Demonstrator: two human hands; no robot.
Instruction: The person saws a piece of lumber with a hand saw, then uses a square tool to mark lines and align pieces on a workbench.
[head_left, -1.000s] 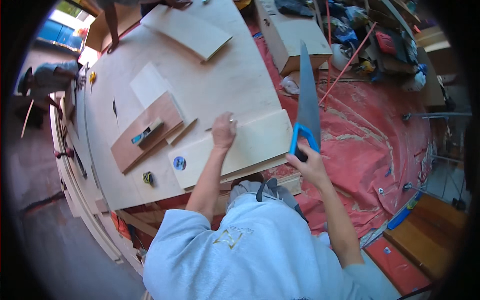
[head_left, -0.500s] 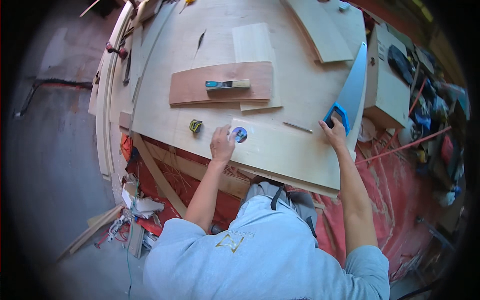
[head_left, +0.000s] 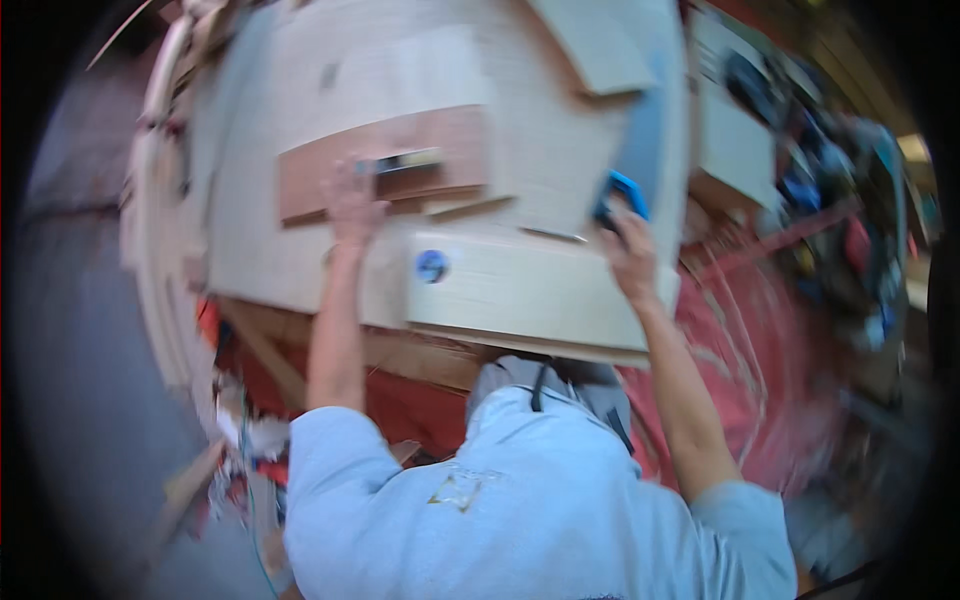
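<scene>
Right hand (head_left: 630, 245) has its fingers wrapped around the blue plastic handle of a handsaw with a long grey blade (head_left: 642, 140), so the saw sits right in the grip, blade pointing away from the person. It's over the right side of the big pale plywood counter (head_left: 545, 140), and I can't tell if the blade touches the wood. Left hand (head_left: 352, 200) is pretty blurry, but the fingers look loosely spread with nothing in them. They're over the left half of a flat reddish-brown wooden board (head_left: 300, 182), fingertips just beside a small block-shaped tool with a teal end and pale wooden body (head_left: 412, 160) lying on that board. Can't tell if they're actually touching either one.

Between the hands there's a thin pencil-like stick (head_left: 553, 236), nearer the right fingers and just short of the saw handle. Closer to the body is a wide cream-coloured plank (head_left: 530, 295) along the near edge, with a round blue-purple sticker (head_left: 432, 266) at its left end. Further out, a long pale board (head_left: 600, 45) lies at the far right, and past the counter on that side a crumpled red sheet (head_left: 735, 370) covers the floor.
</scene>
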